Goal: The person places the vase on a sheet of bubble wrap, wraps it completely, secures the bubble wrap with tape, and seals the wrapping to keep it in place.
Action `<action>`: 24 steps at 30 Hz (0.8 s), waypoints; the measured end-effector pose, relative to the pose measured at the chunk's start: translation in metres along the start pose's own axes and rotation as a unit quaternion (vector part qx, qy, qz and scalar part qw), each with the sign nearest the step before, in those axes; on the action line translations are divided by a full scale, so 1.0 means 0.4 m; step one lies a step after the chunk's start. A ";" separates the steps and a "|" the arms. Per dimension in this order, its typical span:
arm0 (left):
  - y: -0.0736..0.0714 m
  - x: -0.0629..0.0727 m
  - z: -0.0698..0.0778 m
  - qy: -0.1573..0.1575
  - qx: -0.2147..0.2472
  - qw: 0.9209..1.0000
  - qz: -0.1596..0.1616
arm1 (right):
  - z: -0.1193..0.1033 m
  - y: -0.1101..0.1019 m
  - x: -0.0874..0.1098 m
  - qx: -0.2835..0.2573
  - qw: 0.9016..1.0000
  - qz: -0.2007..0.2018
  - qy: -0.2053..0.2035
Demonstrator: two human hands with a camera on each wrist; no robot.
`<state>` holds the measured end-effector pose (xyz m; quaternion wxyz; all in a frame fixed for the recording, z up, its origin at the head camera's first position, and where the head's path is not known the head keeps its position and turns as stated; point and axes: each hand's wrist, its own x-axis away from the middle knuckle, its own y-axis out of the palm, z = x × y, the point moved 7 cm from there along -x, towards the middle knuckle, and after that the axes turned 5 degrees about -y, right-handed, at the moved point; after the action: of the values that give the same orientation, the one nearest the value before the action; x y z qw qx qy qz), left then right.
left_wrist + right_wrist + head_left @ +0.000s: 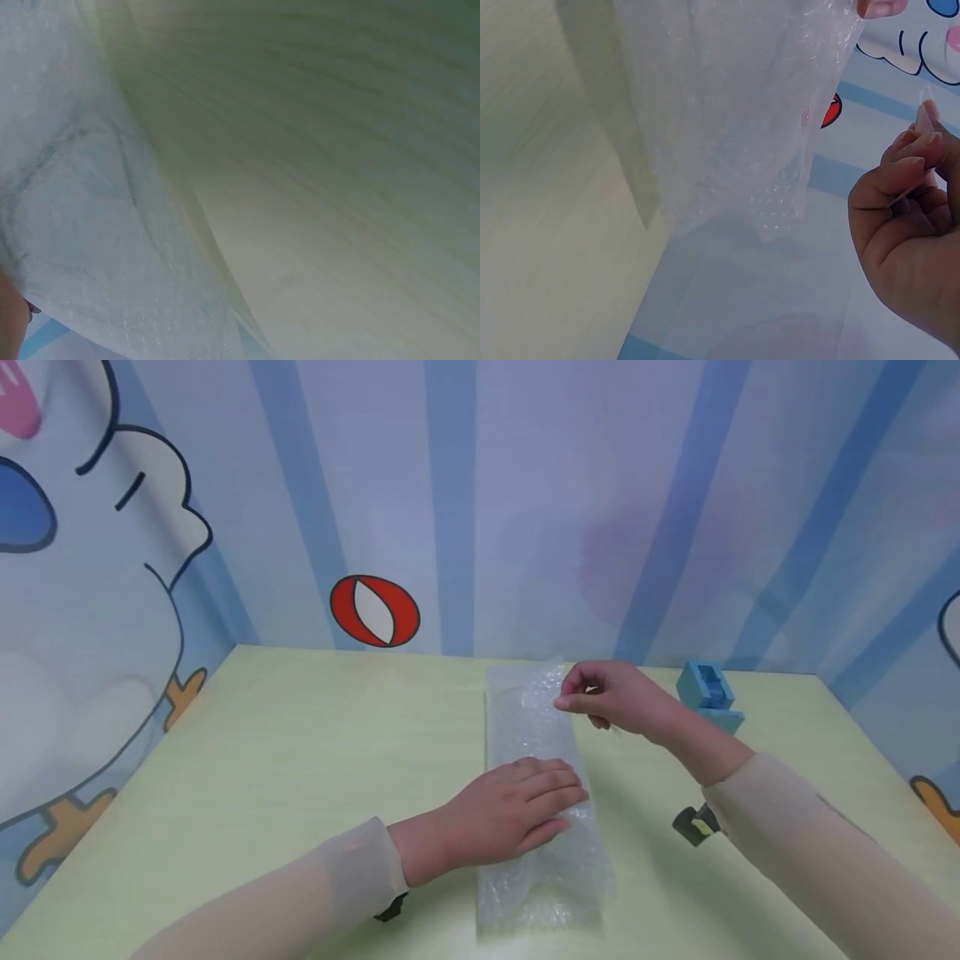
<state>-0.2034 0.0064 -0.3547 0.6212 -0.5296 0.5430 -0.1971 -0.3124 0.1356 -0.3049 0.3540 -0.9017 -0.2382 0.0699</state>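
Observation:
A flattened length of bubble wrap lies lengthwise on the table, its folded layers slightly raised. My left hand rests across its middle, fingers stretched out and pressing on it. Over the wrap's far right edge, my right hand has thumb and fingers pinched together. In the right wrist view, a thin strip of clear tape shows between the fingers of that hand. The bubble wrap fills the left side of the left wrist view.
A blue boxy thing on a flat base stands at the back right, behind my right forearm. The pale yellow-green table meets a wall with blue stripes and cartoon prints. A black wrist device hangs under my right sleeve.

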 end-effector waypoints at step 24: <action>0.002 -0.005 0.001 -0.002 0.006 1.000 -0.004 | 0.037 0.071 -0.080 0.040 0.998 -0.053 -0.008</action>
<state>-0.2041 0.0083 -0.3546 0.6248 -0.5285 0.5381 -0.2018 -0.3338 0.1111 -0.3363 0.3909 -0.8723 -0.2858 0.0680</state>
